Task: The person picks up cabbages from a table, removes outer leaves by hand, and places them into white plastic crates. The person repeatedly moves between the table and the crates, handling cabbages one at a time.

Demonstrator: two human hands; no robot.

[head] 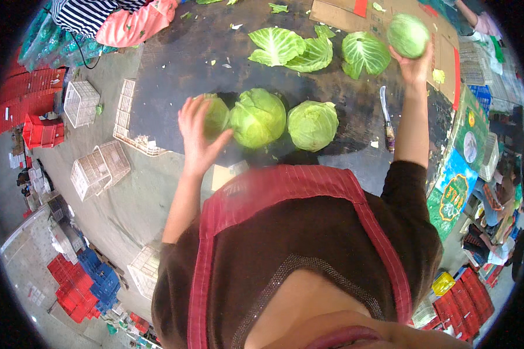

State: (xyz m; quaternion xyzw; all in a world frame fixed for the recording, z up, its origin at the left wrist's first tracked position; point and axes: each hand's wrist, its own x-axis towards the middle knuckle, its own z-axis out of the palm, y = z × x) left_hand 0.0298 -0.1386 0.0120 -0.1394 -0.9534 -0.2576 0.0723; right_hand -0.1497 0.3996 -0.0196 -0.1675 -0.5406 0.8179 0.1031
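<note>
My right hand [412,63] holds a pale green cabbage head [408,32] above the far right of the dark table [179,74], gripping it from below and beside. My left hand [198,131] is spread around the left side of another cabbage head [217,115], with its thumb along the near side. Two more heads sit in line to the right of it, a larger leafy cabbage [258,118] and a rounder cabbage [313,125]. Near my right forearm lies a knife [386,113], its handle towards me. Loose outer leaves [277,47] and a single leaf [365,53] lie beyond the heads.
Flattened cardboard [338,15] with red tape covers the table's far right. Across the table, at the far left, is a person's pink sleeve [135,24]. White plastic crates [100,168] stand on the floor at left, near red crates [43,131]. Leaf scraps dot the tabletop.
</note>
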